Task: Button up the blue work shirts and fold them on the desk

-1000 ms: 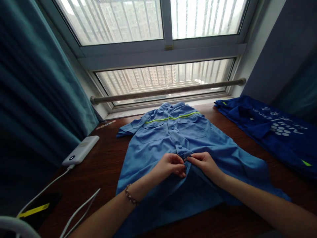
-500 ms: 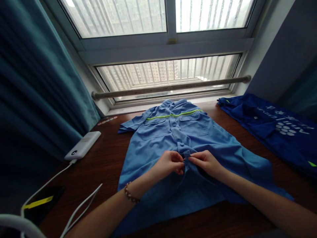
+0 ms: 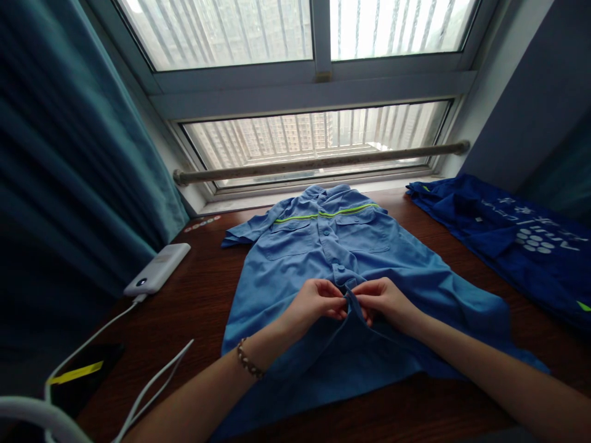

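A light blue short-sleeved shirt (image 3: pixel 286 246) lies front up on a dark wood table, its collar toward the window. It has a yellow-green stripe across the chest, two flap pockets and a buttoned front strip. My left hand (image 3: pixel 321 299) pinches the front edge of the shirt below the lowest visible fastened button (image 3: pixel 340 268). From the other side, my right hand (image 3: pixel 385 301) pinches the same strip, which stands up in a fold between my fingers. Whatever button or buttonhole lies between the fingertips is hidden. Below the hands the two front edges spread apart.
A dark blue garment (image 3: pixel 498 234) with white print lies at the right. On the left are a white power bank (image 3: pixel 157 269) with a cable (image 3: pixel 92 335), and a dark flat object (image 3: pixel 99 363) with a yellow strip. A curtain (image 3: pixel 83 154) hangs beside the window; a rail (image 3: pixel 318 164) crosses it.
My right hand has turned slightly, with its fingers now further behind the strip. The fold of cloth between my hands stands up more and leans right. The rest of the shirt lies as before.
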Tool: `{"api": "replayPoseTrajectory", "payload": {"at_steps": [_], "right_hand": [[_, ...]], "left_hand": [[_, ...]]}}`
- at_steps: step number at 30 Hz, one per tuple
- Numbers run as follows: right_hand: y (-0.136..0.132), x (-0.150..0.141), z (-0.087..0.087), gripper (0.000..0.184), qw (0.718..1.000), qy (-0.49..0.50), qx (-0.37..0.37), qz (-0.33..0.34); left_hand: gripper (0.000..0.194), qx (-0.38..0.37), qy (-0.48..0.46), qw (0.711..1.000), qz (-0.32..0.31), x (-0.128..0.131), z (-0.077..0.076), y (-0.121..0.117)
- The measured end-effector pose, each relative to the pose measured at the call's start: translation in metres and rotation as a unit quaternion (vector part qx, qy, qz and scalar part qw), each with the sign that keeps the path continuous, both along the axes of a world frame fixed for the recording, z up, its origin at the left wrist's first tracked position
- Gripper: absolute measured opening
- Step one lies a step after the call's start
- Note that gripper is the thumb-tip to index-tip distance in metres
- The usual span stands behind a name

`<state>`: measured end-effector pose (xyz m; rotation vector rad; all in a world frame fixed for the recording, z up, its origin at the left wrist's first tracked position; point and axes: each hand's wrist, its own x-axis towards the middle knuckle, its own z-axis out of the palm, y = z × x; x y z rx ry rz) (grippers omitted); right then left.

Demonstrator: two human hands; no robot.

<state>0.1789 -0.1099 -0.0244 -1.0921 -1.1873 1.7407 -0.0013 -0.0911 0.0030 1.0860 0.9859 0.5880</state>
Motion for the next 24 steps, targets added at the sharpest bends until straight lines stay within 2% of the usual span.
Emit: {"api": "replayPoseTrajectory", "payload": {"at_steps": [5,8,12,14,19,21,24], "right_hand": [[-0.003,-0.003,0.000,0.028,0.991,-0.104,0.083,-0.029],[-0.005,-0.003,0.000,0.025,0.982,-0.135,0.131,-0.023],[-0.009,-0.004,-0.001,0.022,0.973,-0.167,0.160,-0.032],[-0.012,-0.006,-0.003,0.020,0.956,-0.211,0.198,-0.043],[-0.020,-0.010,-0.006,0.016,0.883,-0.332,0.324,-0.069],[-0.022,-0.011,-0.006,0.012,0.881,-0.330,0.330,-0.074],[-0.023,-0.011,-0.003,0.010,0.903,-0.293,0.303,-0.082]], "left_hand": [[0.019,0.021,0.012,1.000,0.017,0.005,-0.003,-0.004],[0.018,0.042,0.005,0.999,0.016,0.008,-0.007,-0.006],[0.022,0.047,0.001,0.999,0.006,0.010,-0.008,-0.009],[0.027,0.056,0.001,0.998,0.000,0.010,-0.008,-0.011],[0.031,0.107,0.033,0.994,0.017,0.012,-0.007,-0.015],[0.030,0.099,0.044,0.994,0.036,0.012,-0.007,-0.016],[0.026,0.068,0.013,0.996,0.064,0.012,-0.006,-0.017]]}}
